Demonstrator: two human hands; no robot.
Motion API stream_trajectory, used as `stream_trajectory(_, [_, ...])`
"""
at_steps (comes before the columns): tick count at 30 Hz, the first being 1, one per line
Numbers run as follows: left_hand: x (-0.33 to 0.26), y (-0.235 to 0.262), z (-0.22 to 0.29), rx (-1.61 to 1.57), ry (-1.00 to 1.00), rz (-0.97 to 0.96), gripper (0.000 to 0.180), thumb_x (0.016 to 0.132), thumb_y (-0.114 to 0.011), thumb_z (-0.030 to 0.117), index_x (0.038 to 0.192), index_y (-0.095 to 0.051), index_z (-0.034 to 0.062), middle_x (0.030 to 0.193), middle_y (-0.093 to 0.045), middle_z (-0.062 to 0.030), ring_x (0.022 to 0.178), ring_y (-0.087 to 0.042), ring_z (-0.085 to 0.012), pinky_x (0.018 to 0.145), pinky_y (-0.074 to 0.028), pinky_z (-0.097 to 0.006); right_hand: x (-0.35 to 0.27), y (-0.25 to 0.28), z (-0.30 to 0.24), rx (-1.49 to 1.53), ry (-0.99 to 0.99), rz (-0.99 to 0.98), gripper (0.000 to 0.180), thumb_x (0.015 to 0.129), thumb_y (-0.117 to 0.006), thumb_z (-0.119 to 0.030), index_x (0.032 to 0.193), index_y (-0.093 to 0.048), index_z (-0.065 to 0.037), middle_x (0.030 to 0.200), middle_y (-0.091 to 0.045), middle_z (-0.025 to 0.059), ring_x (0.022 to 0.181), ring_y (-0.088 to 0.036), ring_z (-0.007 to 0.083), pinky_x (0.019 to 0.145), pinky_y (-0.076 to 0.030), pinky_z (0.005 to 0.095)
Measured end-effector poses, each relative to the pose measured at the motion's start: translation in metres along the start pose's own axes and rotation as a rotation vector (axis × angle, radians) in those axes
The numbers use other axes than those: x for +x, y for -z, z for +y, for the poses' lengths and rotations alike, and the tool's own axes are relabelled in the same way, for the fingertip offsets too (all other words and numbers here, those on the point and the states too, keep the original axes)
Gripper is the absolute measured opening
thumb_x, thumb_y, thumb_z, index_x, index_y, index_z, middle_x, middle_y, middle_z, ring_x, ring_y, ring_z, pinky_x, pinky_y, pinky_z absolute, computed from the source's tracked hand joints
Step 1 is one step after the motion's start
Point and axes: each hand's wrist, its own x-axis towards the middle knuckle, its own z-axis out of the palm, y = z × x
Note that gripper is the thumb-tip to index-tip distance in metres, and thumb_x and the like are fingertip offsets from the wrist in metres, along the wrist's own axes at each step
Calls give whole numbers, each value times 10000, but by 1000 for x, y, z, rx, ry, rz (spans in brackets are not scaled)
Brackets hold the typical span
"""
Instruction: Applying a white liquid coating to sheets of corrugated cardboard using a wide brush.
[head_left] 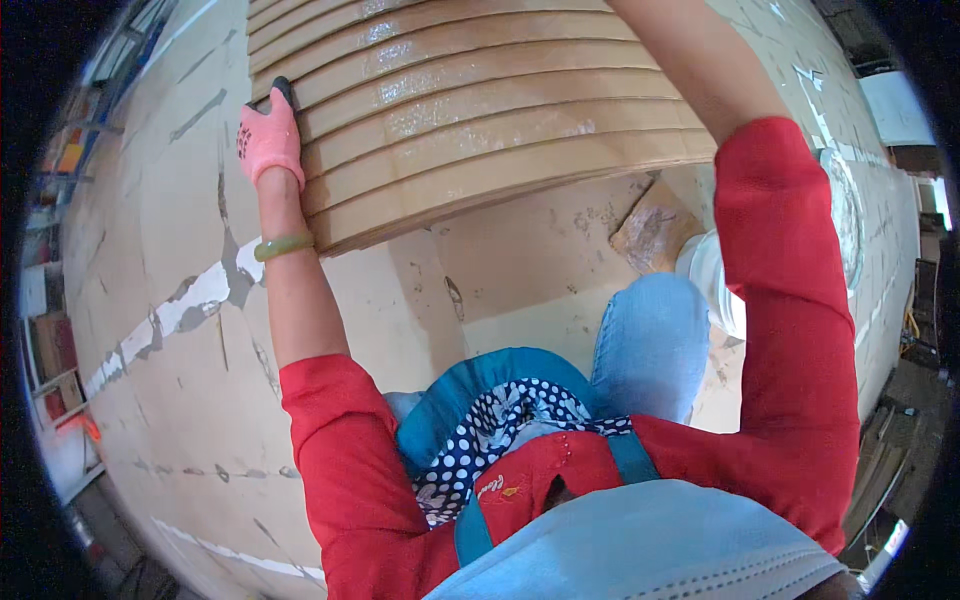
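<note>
Several long brown cardboard sheets (pixel 500 145) lie in an overlapping, stepped row in front of me. Their exposed strips carry a wet-looking, glossy streak down the middle. At the left ends of the sheets is my left hand (pixel 270 138), in a pink glove with dark fingertips. Its fingers are closed round the edge of one sheet, partly hidden by the glove's own bulk. My right arm (pixel 715 75) reaches over the right side of the sheets and leaves the picture at the top, so my right hand is out of sight.
By my right forearm stands a white bucket (pixel 708 265), partly covered by the red sleeve. A brown, stained flat piece (pixel 655 228) lies beside it. Worn, taped boards cover the floor (pixel 160 400). Shelving with assorted items (pixel 75 150) lines the far left.
</note>
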Motion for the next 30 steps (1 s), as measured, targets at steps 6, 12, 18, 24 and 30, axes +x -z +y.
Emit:
stream_trajectory(6, [-3,1,-15,-23,-20,28,731,844,-485,545,1241,-494,-69,1247,-529,-268,1181,-498,-384,989,-387,-424,-48,0,13,-354,-238,-185,333,700,-679,-301,841,-679,1,722,-655,75,657,-610,193,581,-492,349])
stream_trajectory(12, [7,7,-20,-53,-37,58,716,846,-484,545,1229,-508,-59,1239,-540,-260,1165,-506,-392,980,-389,-427,-100,81,37,-388,78,-344,240,749,-666,-246,787,-659,-8,675,-626,32,606,-565,143,587,-476,314])
stream_trajectory(18, [4,-2,-11,-124,-54,26,689,853,-515,507,1221,-511,-75,1224,-543,-278,1166,-499,-406,980,-385,-422,-65,110,38,-263,-57,189,262,799,-639,-278,680,-650,-45,568,-547,-5,533,-492,95,483,-405,288])
stream_trajectory(24, [2,20,-35,-82,-17,45,666,851,-536,489,1208,-518,-73,1212,-554,-269,1146,-513,-401,963,-390,-422,-154,76,42,-73,-328,5,172,807,-672,-189,722,-658,-40,641,-614,19,573,-548,111,529,-450,276])
stream_trajectory(30, [3,14,-27,-116,-7,25,640,855,-534,494,1179,-539,-59,1167,-582,-257,1102,-540,-391,934,-402,-424,-168,131,-3,-17,-364,109,241,814,-667,-275,815,-673,-34,689,-639,11,561,-559,89,529,-453,230])
